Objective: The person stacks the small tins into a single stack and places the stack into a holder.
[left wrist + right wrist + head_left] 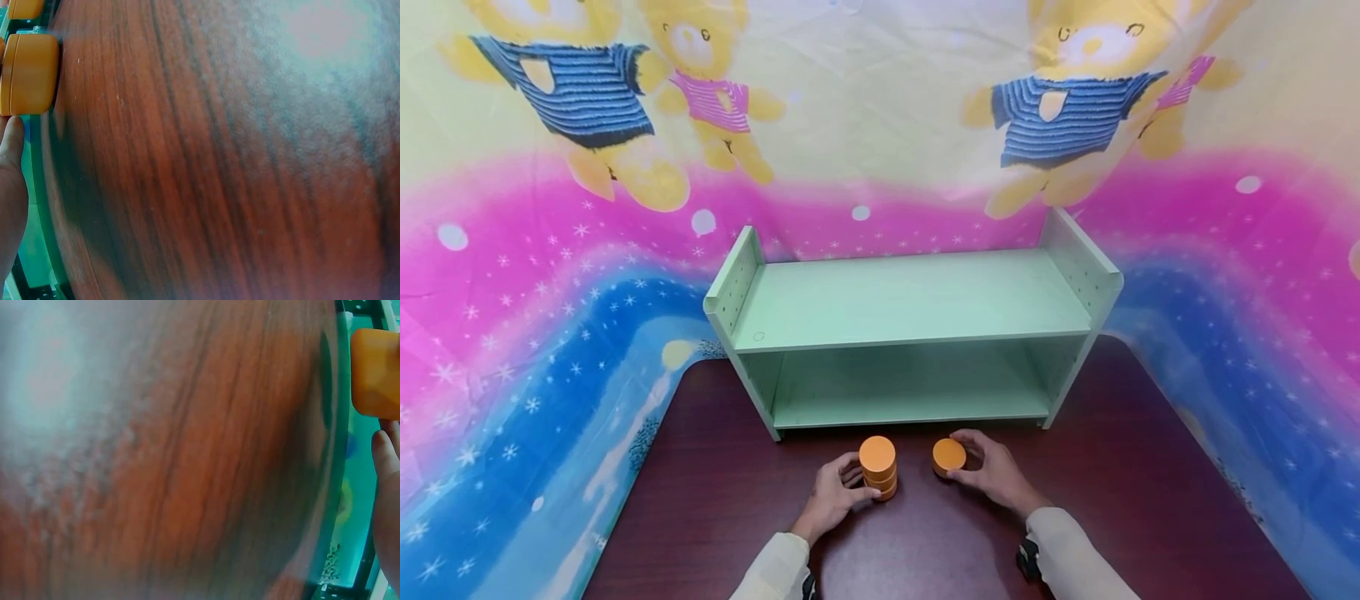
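Note:
In the head view, a stack of orange round containers (877, 457) stands on the dark table in front of the shelf. My left hand (835, 493) holds it from the left, thumb at the front and fingers along the side. In the left wrist view, part of an orange container (34, 74) shows at the left edge, with a finger (12, 140) against it. To the right of the stack, my right hand (988, 468) grips a single orange round container (949, 457) between thumb and fingers. That container (377, 374) is cut off in the right wrist view.
A pale green two-level shelf (910, 300) stands at the back of the table, just behind both hands. The dark reddish wood table (700, 500) extends to both sides. A colourful bear-print cloth (865, 125) hangs behind and at the sides.

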The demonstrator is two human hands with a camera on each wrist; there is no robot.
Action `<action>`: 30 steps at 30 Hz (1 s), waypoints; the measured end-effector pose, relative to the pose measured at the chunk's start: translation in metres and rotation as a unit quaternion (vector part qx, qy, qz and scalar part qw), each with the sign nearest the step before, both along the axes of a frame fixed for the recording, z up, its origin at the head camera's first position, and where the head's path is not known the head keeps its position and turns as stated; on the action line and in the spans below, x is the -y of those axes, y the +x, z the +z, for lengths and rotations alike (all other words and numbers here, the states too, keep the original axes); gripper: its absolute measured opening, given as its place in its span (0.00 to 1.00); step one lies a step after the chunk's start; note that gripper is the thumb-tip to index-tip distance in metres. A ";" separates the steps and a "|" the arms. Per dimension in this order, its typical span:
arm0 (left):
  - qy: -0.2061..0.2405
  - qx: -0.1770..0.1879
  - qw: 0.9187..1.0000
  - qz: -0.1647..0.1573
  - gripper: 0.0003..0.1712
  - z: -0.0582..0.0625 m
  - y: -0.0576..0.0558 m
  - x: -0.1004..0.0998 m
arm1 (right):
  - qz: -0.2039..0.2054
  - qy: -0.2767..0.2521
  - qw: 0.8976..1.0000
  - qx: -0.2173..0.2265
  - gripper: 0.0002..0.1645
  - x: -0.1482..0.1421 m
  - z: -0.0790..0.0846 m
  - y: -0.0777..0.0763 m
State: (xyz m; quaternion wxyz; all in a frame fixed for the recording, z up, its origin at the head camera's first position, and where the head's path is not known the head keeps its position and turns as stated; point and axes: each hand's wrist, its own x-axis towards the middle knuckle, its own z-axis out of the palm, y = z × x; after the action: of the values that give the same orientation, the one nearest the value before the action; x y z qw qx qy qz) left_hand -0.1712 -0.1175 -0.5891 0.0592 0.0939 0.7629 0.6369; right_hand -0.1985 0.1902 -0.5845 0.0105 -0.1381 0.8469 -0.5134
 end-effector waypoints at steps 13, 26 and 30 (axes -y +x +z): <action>-0.001 0.014 1.000 0.001 0.33 0.015 0.004 -0.003 | 0.005 0.005 1.000 -0.017 0.35 0.002 0.010 0.002; 0.011 0.011 1.000 0.003 0.34 0.004 0.002 0.000 | 0.012 -0.001 0.999 -0.036 0.35 0.003 0.016 -0.001; 0.007 0.012 1.000 0.001 0.34 0.005 0.001 0.000 | 0.009 0.007 0.999 -0.043 0.35 0.004 0.019 -0.001</action>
State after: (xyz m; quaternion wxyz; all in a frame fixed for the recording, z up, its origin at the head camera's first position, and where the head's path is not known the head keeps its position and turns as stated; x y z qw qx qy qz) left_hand -0.1697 -0.1177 -0.5845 0.0666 0.0859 0.7579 0.6433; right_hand -0.1999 0.1864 -0.5659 -0.0208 -0.1675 0.8488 -0.5011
